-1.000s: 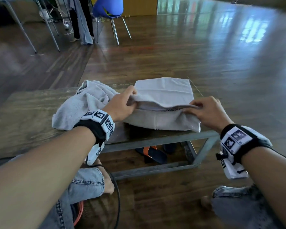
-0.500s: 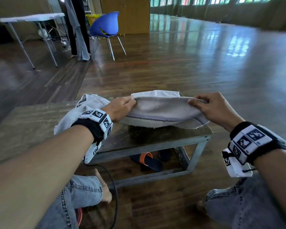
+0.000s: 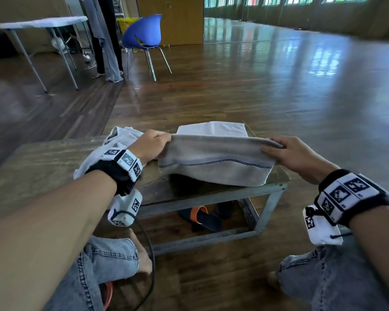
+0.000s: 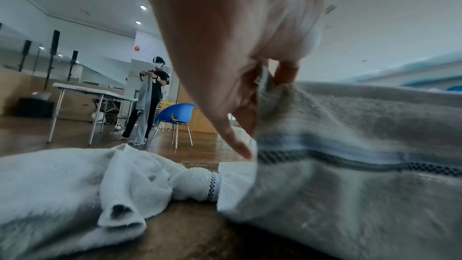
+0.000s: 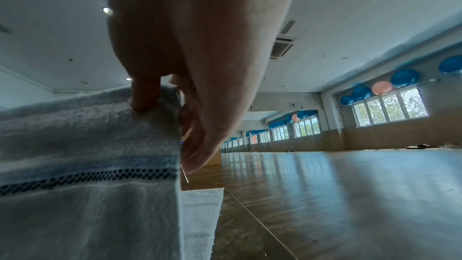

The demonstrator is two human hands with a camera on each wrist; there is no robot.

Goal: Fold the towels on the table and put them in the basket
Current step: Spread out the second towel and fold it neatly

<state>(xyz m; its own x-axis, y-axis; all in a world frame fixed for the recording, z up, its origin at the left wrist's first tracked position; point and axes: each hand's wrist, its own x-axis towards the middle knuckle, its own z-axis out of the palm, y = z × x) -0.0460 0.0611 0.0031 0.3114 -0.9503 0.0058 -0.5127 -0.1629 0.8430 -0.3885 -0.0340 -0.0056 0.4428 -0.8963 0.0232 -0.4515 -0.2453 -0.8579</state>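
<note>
Head view showed the left hand [image 3: 150,145] and right hand [image 3: 294,153] pinching the grey towel's [image 3: 216,163] raised fold, fingers curled on its ends, above the table [image 3: 43,158]; a crumpled towel [image 3: 119,140] apparently lay beside it.

I'm looking into a big exercise hall: wide polished wood floor [image 3: 267,86], exercise balls [image 5: 405,78] stored above the windows [image 5: 390,110] at right, mirror wall [image 3: 245,28] at upper centre.
</note>
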